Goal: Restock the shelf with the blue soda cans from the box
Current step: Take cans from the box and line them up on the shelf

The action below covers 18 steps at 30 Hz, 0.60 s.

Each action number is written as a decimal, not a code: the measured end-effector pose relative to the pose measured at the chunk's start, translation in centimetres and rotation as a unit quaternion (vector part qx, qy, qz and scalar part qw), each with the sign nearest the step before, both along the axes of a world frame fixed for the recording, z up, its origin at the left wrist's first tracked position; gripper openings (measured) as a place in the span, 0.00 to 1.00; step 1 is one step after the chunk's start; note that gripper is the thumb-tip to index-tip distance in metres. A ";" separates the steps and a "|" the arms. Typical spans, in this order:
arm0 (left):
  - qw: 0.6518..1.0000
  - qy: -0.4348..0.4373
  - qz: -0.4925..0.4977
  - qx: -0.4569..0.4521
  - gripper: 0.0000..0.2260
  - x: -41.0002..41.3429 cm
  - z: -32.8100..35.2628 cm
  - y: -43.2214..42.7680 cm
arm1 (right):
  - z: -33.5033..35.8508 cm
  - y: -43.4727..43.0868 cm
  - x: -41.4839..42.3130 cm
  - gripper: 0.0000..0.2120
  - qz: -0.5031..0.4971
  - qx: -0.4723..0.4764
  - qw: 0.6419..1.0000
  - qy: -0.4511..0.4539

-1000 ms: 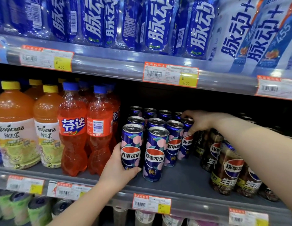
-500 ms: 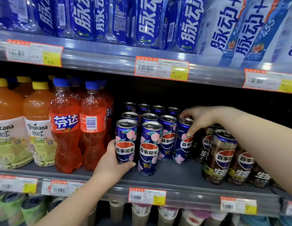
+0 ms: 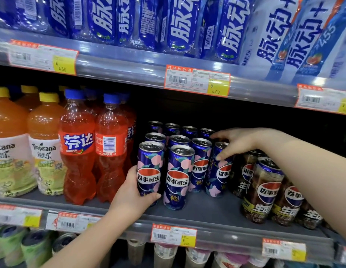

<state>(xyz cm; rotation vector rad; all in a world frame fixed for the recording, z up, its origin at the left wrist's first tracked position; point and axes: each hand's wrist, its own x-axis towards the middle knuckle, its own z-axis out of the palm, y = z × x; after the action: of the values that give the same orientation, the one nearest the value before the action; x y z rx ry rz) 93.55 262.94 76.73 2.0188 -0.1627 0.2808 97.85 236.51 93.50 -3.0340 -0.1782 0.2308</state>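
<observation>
Head view — left hand (image 3: pixel 132 196) wraps the front-left slim blue peach-print soda can (image 3: pixel 149 171), centre frame on the grey metal shelf (image 3: pixel 197 211); right hand (image 3: pixel 234 142) grips the rightmost blue can (image 3: pixel 219 171). Risk — nudging tight-packed neighbours topples them.

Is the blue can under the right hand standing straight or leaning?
Leaning. The blue Pepsi can under the right hand tilts top-right, out of line with the upright can beside it.

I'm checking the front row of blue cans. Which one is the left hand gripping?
The left hand grips the leftmost front blue can, beside the orange soda bottles. Its neighbour stands untouched; the right hand rests on the rightmost can.
</observation>
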 end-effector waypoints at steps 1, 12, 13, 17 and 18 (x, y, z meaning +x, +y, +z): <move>1.000 -0.001 -0.001 -0.001 0.39 0.0 0.0 0.0 | 0.3 0.3 0.1 0.35 0.014 0.017 1.000 -0.003; 0.999 -0.036 0.010 0.004 0.37 0.3 -0.8 0.1 | 0.7 8.1 7.3 0.14 0.138 0.182 0.960 -0.162; 0.999 -0.040 0.011 0.004 0.37 0.2 -0.7 0.1 | 0.6 9.1 8.2 0.15 0.147 0.188 0.958 -0.159; 0.999 -0.037 0.008 -0.007 0.37 -0.2 -0.5 0.2 | 0.1 12.0 11.7 0.26 0.165 0.138 0.964 -0.158; 0.999 -0.037 0.007 -0.010 0.37 -0.2 -0.4 0.2 | 0.0 12.4 12.3 0.29 0.166 0.119 0.968 -0.149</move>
<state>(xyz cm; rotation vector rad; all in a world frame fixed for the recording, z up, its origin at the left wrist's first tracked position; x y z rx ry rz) 93.32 263.13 76.36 1.9904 -0.1922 0.3655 110.19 248.86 93.46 -2.7643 -0.6859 -0.2127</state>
